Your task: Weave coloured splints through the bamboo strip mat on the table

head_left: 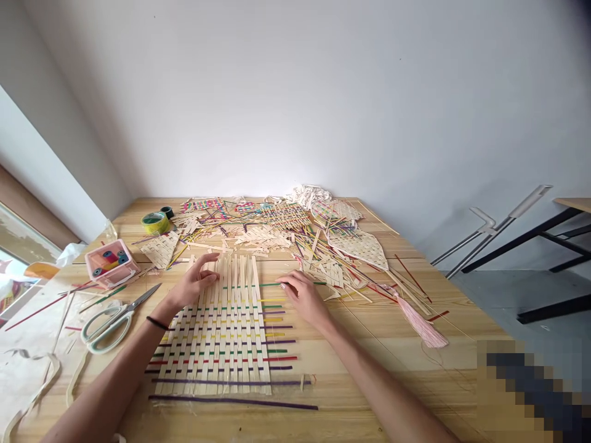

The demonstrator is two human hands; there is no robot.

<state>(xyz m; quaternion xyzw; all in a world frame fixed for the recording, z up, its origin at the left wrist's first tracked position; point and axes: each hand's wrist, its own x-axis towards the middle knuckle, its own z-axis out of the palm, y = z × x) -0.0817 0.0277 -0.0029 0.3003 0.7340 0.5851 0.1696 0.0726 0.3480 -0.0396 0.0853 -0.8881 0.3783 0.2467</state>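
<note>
A woven mat (221, 335) of pale bamboo strips, crossed by purple, green, yellow and red strips, lies flat before me. Over its far left part is my left hand (196, 286), fingers curved and thumb apart from the index finger, near the upright pale strips; whether it touches them is hard to tell. Just right of the mat, my right hand (300, 292) pinches a green strip (269, 284) that runs left among the pale strips. Two purple strips (231, 403) lie across the near end, with clear tape about them.
White-handled scissors (108, 326) and a pink box (111, 264) of thread spools stand left. Yellow tape rolls (156, 223) sit farther back. Loose strips (263, 237), woven pieces and a woven fan (357, 246) with a pink tassel (422, 323) cover the back and right.
</note>
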